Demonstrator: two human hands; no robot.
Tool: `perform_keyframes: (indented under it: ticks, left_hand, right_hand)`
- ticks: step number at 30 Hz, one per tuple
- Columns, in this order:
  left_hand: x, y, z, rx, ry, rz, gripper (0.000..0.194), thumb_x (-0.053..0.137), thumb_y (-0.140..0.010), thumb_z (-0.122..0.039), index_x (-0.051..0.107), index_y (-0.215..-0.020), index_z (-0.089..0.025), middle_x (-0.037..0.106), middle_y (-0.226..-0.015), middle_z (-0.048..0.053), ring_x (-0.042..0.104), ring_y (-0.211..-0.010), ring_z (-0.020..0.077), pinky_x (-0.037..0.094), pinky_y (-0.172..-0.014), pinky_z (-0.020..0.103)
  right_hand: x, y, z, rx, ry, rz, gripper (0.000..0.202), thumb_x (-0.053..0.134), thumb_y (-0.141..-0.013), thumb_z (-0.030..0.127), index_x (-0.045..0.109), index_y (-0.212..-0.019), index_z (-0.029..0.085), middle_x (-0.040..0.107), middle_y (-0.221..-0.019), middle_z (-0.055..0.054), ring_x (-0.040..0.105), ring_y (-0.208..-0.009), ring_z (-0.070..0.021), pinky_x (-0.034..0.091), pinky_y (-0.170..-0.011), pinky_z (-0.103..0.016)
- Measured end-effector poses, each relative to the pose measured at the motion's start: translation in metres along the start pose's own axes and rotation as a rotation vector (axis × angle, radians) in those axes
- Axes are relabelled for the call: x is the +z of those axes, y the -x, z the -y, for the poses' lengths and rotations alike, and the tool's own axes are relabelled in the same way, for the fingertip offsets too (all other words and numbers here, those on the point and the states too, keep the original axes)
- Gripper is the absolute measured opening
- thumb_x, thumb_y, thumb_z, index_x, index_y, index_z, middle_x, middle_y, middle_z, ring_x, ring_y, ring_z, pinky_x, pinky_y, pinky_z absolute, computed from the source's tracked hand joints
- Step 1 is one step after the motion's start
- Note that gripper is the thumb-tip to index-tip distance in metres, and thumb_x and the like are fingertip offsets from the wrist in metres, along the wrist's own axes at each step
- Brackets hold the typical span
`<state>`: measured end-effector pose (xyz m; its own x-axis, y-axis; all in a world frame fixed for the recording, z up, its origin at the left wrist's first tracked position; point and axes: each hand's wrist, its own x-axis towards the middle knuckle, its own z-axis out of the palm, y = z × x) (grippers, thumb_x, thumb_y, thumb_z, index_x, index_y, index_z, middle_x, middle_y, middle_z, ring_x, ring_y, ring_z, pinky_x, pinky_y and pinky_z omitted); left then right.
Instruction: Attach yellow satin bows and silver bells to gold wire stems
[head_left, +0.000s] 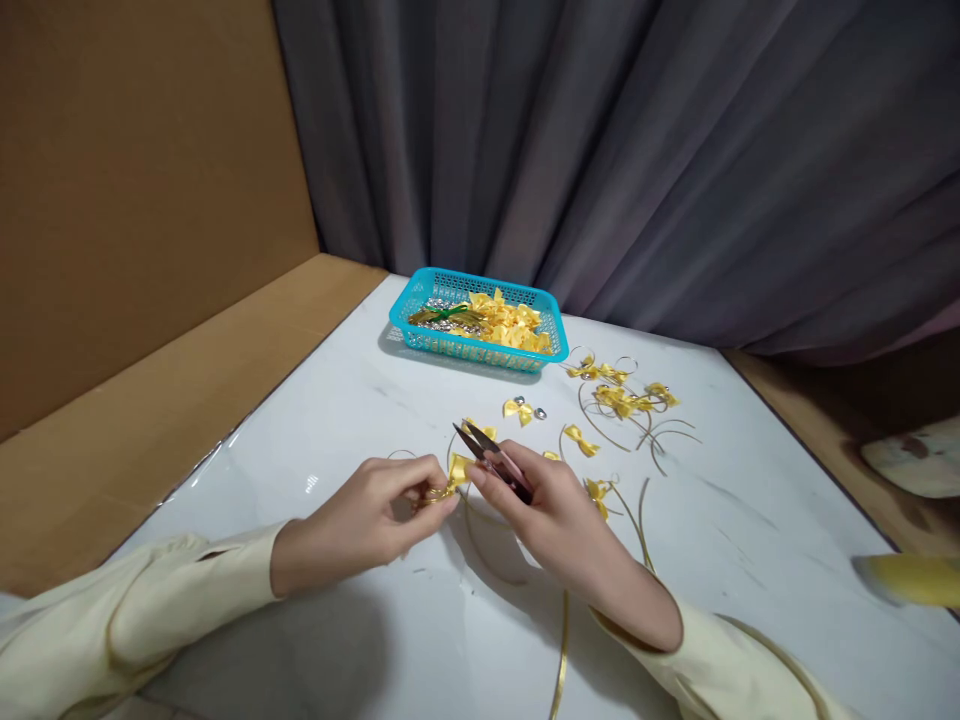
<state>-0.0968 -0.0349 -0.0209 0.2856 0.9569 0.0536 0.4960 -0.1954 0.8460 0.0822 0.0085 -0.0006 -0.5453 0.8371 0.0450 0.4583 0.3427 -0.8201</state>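
My left hand [382, 508] is closed, pinching a yellow satin bow [460, 469] and a looped gold cord [433, 495] between thumb and fingers. Just to its right, my right hand [561, 508] is wrapped around dark thread snips [487, 458], whose pointed blades are apart and aim up and left. The thumb of that hand is close to the bow; whether it touches it I cannot tell. Another yellow bow [582, 440] lies beyond my right hand. Past the blades lies a bow [517, 410] beside small silver pieces [541, 413].
A blue mesh basket [472, 350] at the back holds yellow bows, silver pieces and a tied gold bundle. Several corded bows [619, 400] lie to its right on the white marbled table [315, 440]. A yellow object [911, 580] sits at the right edge. Grey curtain [600, 150] hangs behind.
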Motion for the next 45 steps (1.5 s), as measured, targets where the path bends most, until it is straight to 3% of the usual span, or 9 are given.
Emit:
perform_keyframes:
  ticks: [3,6,9,12,17,25,45]
  left_hand:
    - [0.000,0.000,-0.001,-0.064,0.106,0.057,0.022,0.048,-0.085,-0.025,0.042,-0.065,-0.019,0.045,-0.053,-0.007,0.044,-0.047,0.0071,0.036,-0.052,0.020]
    - [-0.002,0.000,-0.002,-0.084,0.175,0.055,0.022,0.051,-0.084,-0.025,0.043,-0.065,-0.018,0.044,-0.054,-0.007,0.044,-0.045,0.0064,0.036,-0.049,0.020]
    - [-0.004,0.001,-0.004,-0.133,0.287,0.082,0.021,0.052,-0.085,-0.027,0.044,-0.068,-0.018,0.044,-0.051,-0.009,0.043,-0.043,0.0060,0.036,-0.049,0.020]
    - [-0.007,0.001,-0.004,-0.180,0.431,0.102,0.020,0.054,-0.085,-0.028,0.044,-0.071,-0.019,0.043,-0.048,-0.010,0.044,-0.041,0.0059,0.036,-0.048,0.020]
    - [-0.010,0.000,-0.003,-0.198,0.581,0.130,0.020,0.058,-0.084,-0.027,0.043,-0.072,-0.018,0.046,-0.046,-0.010,0.044,-0.040,0.0056,0.033,-0.045,0.019]
    - [-0.010,0.001,-0.002,-0.198,0.639,0.143,0.021,0.058,-0.085,-0.026,0.044,-0.073,-0.018,0.048,-0.046,-0.009,0.044,-0.041,0.0055,0.032,-0.047,0.020]
    - [-0.003,0.003,-0.004,-0.200,0.513,0.088,0.021,0.054,-0.085,-0.024,0.040,-0.071,-0.018,0.044,-0.050,-0.010,0.044,-0.043,0.0043,0.033,-0.048,0.018]
  right_hand:
    - [-0.009,0.002,0.005,-0.049,0.066,-0.003,0.030,0.041,-0.092,0.040,0.045,-0.071,0.020,0.042,-0.057,0.005,0.038,-0.051,-0.0088,0.031,-0.048,-0.021]
    - [-0.020,0.006,0.011,-0.184,0.198,-0.075,0.033,0.032,-0.096,0.035,0.052,-0.075,0.019,0.049,-0.060,0.002,0.046,-0.053,-0.0102,0.037,-0.052,-0.022]
    - [-0.028,0.011,0.013,-0.338,0.371,-0.156,0.026,0.038,-0.095,0.029,0.060,-0.099,0.016,0.059,-0.072,-0.003,0.056,-0.061,-0.0127,0.041,-0.055,-0.022]
    - [-0.031,0.016,0.012,-0.449,0.531,-0.195,0.030,0.044,-0.093,0.029,0.058,-0.113,0.013,0.059,-0.071,-0.004,0.053,-0.051,-0.0115,0.038,-0.046,-0.022]
    - [-0.031,0.023,0.011,-0.576,0.661,-0.195,0.020,0.048,-0.091,0.028,0.060,-0.097,0.013,0.058,-0.069,-0.002,0.050,-0.046,-0.0100,0.036,-0.044,-0.024]
    - [-0.026,0.026,0.014,-0.630,0.798,-0.206,0.022,0.041,-0.094,0.025,0.058,-0.085,0.013,0.054,-0.065,-0.002,0.050,-0.045,-0.0103,0.029,-0.038,-0.026]
    - [-0.008,0.023,0.009,-0.614,0.784,-0.223,0.024,0.039,-0.095,0.022,0.056,-0.081,0.014,0.056,-0.064,-0.001,0.050,-0.044,-0.0114,0.027,-0.040,-0.027]
